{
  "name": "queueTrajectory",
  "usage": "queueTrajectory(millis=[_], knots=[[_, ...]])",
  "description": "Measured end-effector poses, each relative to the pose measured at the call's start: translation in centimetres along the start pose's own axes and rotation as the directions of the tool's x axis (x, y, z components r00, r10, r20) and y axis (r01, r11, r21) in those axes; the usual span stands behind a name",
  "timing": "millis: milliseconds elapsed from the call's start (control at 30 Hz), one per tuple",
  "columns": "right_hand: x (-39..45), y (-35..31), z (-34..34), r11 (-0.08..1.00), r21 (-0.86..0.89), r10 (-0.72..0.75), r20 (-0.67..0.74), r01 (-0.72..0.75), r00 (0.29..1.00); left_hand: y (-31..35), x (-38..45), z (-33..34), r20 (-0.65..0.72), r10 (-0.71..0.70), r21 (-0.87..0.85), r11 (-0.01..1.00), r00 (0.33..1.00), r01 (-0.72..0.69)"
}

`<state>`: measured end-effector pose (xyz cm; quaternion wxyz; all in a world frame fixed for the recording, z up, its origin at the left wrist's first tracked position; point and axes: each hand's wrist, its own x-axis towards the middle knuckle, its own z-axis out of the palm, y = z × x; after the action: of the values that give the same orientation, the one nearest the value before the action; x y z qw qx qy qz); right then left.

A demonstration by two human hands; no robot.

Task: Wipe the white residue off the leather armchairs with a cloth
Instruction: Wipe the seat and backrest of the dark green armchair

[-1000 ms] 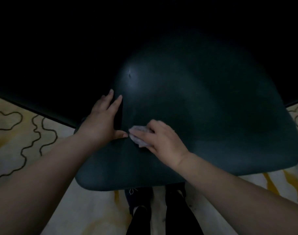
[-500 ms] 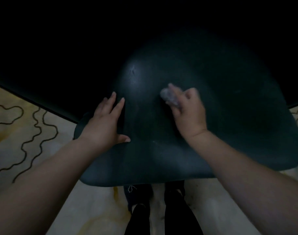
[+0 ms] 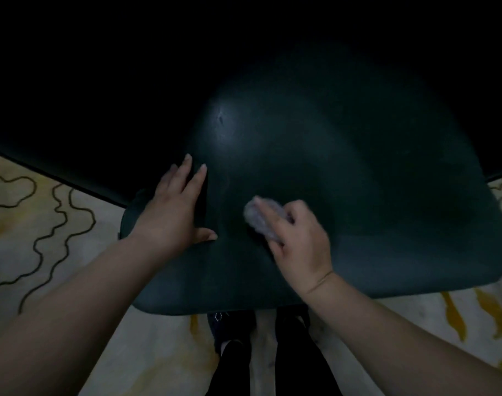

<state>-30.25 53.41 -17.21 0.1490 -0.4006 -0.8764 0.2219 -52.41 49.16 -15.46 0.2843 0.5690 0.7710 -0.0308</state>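
Dark leather of the armchair (image 3: 344,181) is steadied by the flat, open left hand (image 3: 172,215) while a bunched cloth (image 3: 262,217), gripped in the right hand's (image 3: 300,247) fingers, is pressed to it, faint pale marks seemingly left unwiped.

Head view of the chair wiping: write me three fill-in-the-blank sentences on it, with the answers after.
1. The cloth is held in the person's ____ hand.
2. The left hand lies ____ on the dark chair, fingers straight.
3. The pale floor beside the chair bears wavy ____ lines.

Missing words: right; flat; black
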Motion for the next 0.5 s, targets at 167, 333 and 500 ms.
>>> queueTrajectory(millis=[167,333,500], knots=[[1.4,1.8,0.2,0.968,-0.132,-0.206,0.065,0.213,0.976,0.3,0.1,-0.1,-0.020,-0.017,-0.057,0.998,1.000,0.015],[5.1,7.2,-3.2,0.933,-0.094,0.321,-0.215,-0.347,0.922,0.9,0.9,-0.8,-0.048,0.005,-0.048,0.999,0.999,-0.007],[5.3,3.2,-2.3,0.998,-0.041,0.048,-0.058,-0.050,0.997,2.7,2.2,-1.3,-0.066,0.029,-0.030,0.999,0.997,-0.031]])
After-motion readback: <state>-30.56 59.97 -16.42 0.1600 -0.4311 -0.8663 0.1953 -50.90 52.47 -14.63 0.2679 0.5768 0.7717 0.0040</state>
